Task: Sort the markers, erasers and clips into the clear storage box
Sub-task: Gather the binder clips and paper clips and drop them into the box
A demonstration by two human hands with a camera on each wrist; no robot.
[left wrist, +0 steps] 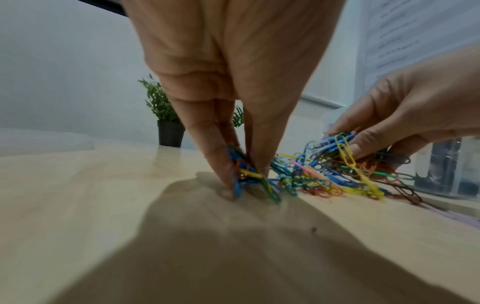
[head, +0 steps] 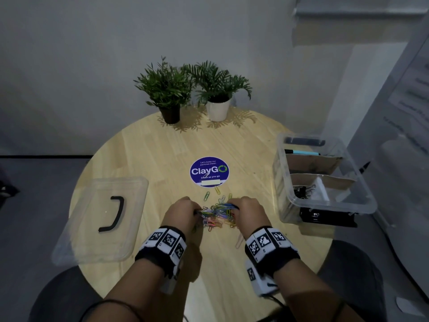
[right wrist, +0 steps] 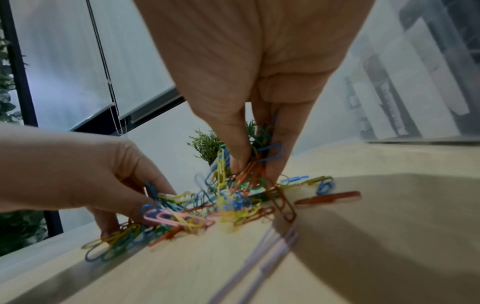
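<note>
The left hand [left wrist: 233, 82] and right hand [right wrist: 259, 82] each pinch a tangled bunch of coloured paper clips [head: 217, 213] between thumb and fingertips, more clips lying loose between them.

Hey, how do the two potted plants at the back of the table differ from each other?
The left plant stands in a dark pot, while the right plant stands in a white pot. The left plant's fronds are finer and rise more upright; the right plant's are broader and arch outward. Both are green, stand upright side by side at the far edge of the round wooden table, and their foliage overlaps.
</note>
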